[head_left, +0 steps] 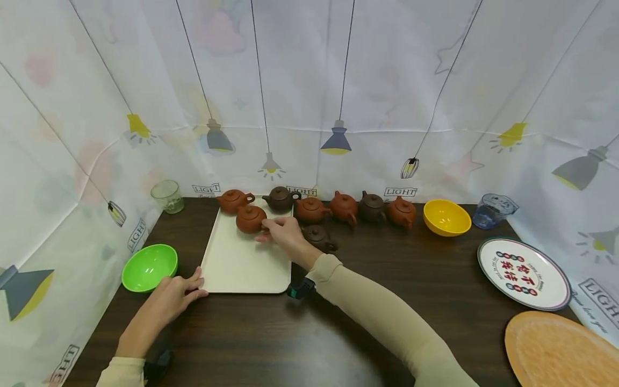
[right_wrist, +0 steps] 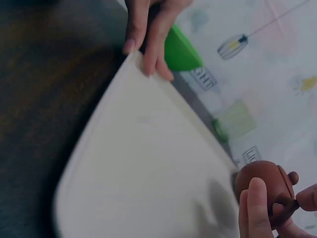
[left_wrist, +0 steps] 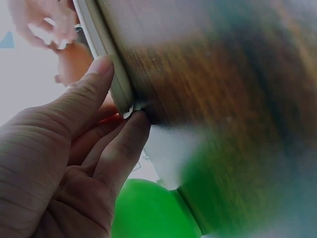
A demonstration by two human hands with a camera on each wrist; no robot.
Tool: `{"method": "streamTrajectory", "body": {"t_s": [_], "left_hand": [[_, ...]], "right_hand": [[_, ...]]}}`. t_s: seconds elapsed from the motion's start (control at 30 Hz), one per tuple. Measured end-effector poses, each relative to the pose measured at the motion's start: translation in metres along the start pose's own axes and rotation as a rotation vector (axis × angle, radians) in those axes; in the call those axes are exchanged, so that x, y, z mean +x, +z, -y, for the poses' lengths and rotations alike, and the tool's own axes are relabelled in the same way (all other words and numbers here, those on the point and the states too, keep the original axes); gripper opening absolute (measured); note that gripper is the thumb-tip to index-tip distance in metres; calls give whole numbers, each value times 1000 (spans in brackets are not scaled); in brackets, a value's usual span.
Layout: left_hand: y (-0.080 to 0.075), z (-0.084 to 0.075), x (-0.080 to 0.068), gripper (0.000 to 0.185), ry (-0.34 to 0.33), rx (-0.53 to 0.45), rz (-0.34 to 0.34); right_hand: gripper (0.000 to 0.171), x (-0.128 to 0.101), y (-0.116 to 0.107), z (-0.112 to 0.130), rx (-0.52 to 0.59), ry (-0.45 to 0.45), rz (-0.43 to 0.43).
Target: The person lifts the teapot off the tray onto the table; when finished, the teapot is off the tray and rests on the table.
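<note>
My right hand (head_left: 288,236) grips a reddish-brown clay teapot (head_left: 250,219) by its handle, over the back part of the cream tray (head_left: 244,271). In the right wrist view, fingers lie against the body of that teapot (right_wrist: 265,181). At the tray's near left corner, my left hand (head_left: 169,298) pinches the edge, thumb above and a finger beneath, as the left wrist view shows on the tray rim (left_wrist: 106,59). Behind the held pot, another reddish-brown teapot (head_left: 233,201) and a dark brown teapot (head_left: 280,199) sit at the tray's far end.
Right of the tray stand a reddish-brown teapot (head_left: 311,210), a dark teapot (head_left: 318,237) and several more in a row. A green bowl (head_left: 150,267) and a glass (head_left: 167,196) are left; a yellow bowl (head_left: 446,217), blue glass (head_left: 491,211), plate (head_left: 544,274) and round board (head_left: 561,349) are right.
</note>
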State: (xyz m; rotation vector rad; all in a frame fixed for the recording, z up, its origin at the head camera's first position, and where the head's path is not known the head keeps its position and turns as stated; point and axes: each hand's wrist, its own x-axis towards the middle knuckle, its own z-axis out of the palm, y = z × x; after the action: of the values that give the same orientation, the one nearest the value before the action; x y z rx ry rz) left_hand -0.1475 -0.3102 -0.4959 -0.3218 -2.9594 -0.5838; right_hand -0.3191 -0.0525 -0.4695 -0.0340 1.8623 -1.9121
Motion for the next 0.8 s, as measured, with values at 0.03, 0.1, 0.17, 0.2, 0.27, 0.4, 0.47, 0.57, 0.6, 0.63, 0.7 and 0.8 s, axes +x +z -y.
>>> {"method": "streamTrajectory", "body": {"t_s": [0.03,0.1,0.17,0.2,0.27,0.4,0.47,0.57,0.6,0.63,0.7,0.8], "left_hand": [[0,0,0,51,3,3,4],[1,-1,1,51,10,2,10],[1,-1,1,50,15,-2,15],[0,-1,2,49,16,-3,16],[-1,-1,1,49,15,-10,14],[-3,0,0,49,19,-9,8],[-4,0,1,51,25,-3,9],[-6,0,1,49,21,5,14],[-6,-1,1,48,18,9,17],[-6,-1,1,48,13,10,21],[-6,-2,1,45,9,11,26],[-4,-4,0,43,11,8,27]], "right_hand": [[30,-6,-4,2,15,-3,21],[31,-20,-17,8,25,-11,58],[31,-35,-34,14,27,-25,88],[31,-42,-44,17,27,-31,103],[31,-59,-67,24,16,-49,129],[33,-90,-120,30,-11,-86,152],[34,-101,-148,28,-14,-96,134],[37,-113,-183,20,-12,-106,93],[38,-115,-192,16,-9,-109,77],[40,-116,-201,13,-10,-110,64],[43,-118,-215,5,-15,-108,33],[46,-119,-230,-6,-22,-87,-11]]}}
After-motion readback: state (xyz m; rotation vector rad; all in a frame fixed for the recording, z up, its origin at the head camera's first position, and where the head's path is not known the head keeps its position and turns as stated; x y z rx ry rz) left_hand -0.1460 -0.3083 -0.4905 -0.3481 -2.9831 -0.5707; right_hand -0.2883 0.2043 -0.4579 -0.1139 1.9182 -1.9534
